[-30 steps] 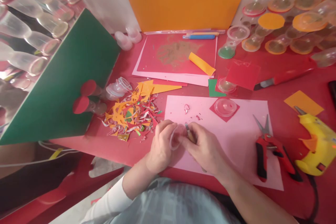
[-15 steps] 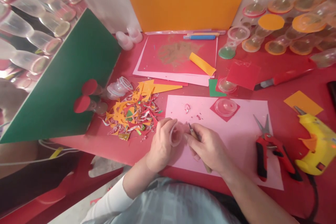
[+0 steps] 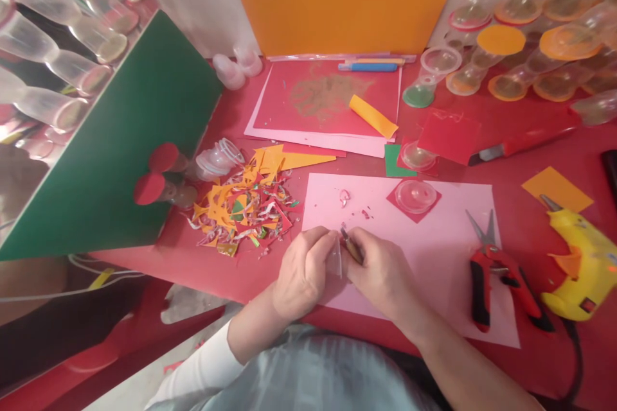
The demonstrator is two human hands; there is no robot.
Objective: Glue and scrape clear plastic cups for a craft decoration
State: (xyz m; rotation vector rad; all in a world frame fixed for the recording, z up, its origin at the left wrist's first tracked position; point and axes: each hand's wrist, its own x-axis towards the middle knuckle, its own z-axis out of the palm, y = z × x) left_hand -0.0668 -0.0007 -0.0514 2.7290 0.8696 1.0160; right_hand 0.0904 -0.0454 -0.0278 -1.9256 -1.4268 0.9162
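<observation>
My left hand [image 3: 299, 273] is closed around a small clear plastic cup [image 3: 336, 262], which shows mostly as a thin rim turned edge-on beside my fingers. Close by on the right, my right hand [image 3: 383, 273] grips a small wooden-handled tool [image 3: 354, 249] with a dark metal tip; its exact kind is unclear. The tip is right beside the cup, but whether they touch is hidden. Both hands are over a pink sheet [image 3: 434, 250], where red scraps [image 3: 365, 213] and a clear plastic piece on a red paper square [image 3: 414, 198] lie.
Red-handled snips [image 3: 491, 270] lie open at the right, beside a yellow hot glue gun [image 3: 578, 263]. Coloured scraps [image 3: 245, 205] are heaped on the left, near a green board [image 3: 120, 154]. Clear plastic hourglass shapes [image 3: 467, 70] stand at the back right.
The cup has turned from showing its round opening to nearly edge-on in my left hand. My right hand has rotated the tool, whose lower handle is now hidden.
</observation>
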